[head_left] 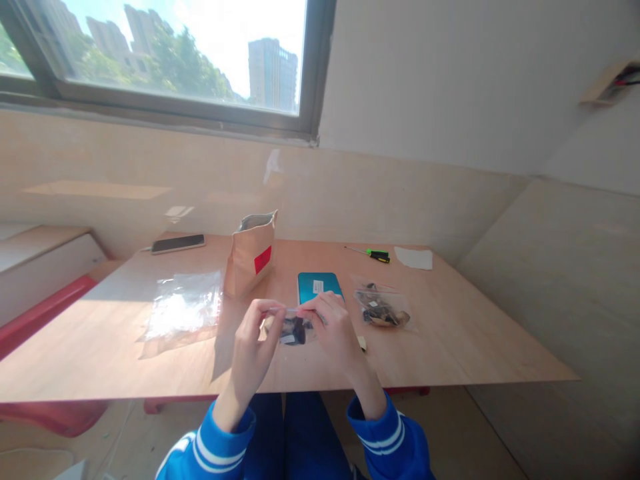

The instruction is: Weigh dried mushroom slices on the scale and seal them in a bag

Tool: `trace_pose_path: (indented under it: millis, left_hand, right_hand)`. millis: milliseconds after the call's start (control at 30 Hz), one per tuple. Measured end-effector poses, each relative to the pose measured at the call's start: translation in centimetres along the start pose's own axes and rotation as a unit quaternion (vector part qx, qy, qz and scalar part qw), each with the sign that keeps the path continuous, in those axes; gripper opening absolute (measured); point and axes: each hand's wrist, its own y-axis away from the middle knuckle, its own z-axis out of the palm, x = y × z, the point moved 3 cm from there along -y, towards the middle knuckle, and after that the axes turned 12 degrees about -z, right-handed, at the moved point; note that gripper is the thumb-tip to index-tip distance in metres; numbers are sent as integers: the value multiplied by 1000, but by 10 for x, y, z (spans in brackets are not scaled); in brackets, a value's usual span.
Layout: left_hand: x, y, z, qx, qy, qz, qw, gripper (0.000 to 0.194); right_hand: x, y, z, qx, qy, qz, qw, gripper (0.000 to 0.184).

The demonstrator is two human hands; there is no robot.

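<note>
Bright window [170, 63] above a beige lower wall [380, 193], wooden table [465, 340] below, red chair [45, 310] at left.

Held pouch [296, 333]: white patch [287, 339], nothing readable.
Bag [239, 270], eleven o'clock from pouch: red label [263, 260], unreadable.
Teal case [306, 283], one o'clock: white label [318, 287], unreadable.

held bag [293, 331] partly hidden

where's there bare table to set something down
Bare tabletop runs from the filled bag to the table's right edge; another patch lies between the clear plastic and the near edge. The middle is crowded: left hand, right hand, held bag and teal box.
</note>
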Motion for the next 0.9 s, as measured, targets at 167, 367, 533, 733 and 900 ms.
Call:
trace_pose_path:
  millis: [167, 367, 533, 733, 900]
  left_hand:
    - [5, -1, 1, -35, -1, -7, 999, 14]
    - [5, -1, 2, -20, -6, -10, 1000, 14]
    - [4, -1, 1, -21, 29, -50, 998, 15]
    - [-5, -2, -9, 3, 53, -74, 996, 17]
    - [-11, -4, -11, -1, 58, -94, 994, 19]
  right_hand:
    - [-2, 0, -1, 13, 8, -2, 1000, 21]
    - [-5, 1, 5, -3, 24, -27, 999, 24]
    - [-4, -1, 2, -16, 2, -15, 1000, 18]
    - [4, 0, -7, -29, -36, 27, 999, 8]
    - [7, 3, -5, -14, -7, 19, 1000, 19]
